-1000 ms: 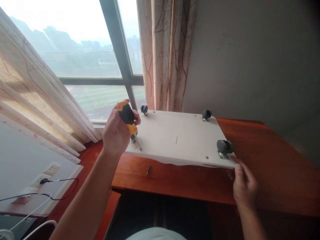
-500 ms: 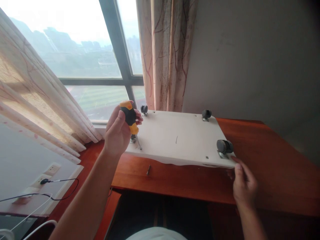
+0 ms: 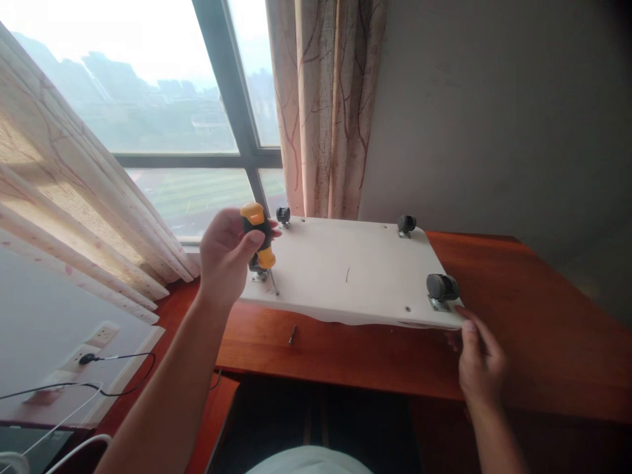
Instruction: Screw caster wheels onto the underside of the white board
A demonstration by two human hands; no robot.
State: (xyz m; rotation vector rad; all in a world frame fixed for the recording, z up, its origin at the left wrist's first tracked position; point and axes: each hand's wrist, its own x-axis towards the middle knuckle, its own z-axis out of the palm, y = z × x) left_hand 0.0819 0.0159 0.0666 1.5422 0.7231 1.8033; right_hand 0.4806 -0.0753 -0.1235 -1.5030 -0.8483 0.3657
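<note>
My left hand (image 3: 230, 253) is closed around the yellow and black handle of a screwdriver (image 3: 265, 257). Its shaft points down, and the tip meets a screw hole near the front left corner of a white panel (image 3: 340, 257). Black caster wheels stand upward at the panel's corners; one caster (image 3: 442, 288) is at the front right and another (image 3: 406, 225) at the back right. My right hand (image 3: 481, 359) pinches the panel's front right corner, the index finger on top. The fingers beneath the panel are partly hidden.
The panel lies on a reddish wooden desk (image 3: 533, 316). A small metal bit or screw (image 3: 293, 334) rests on the desk in front of it. Curtains (image 3: 326, 112) and a window are behind. Cables run from a wall socket (image 3: 79, 359) at the left.
My left hand has turned around the screwdriver handle, the thumb now lying across its front. The handle stands slightly more upright. My right hand stays on the panel's corner.
</note>
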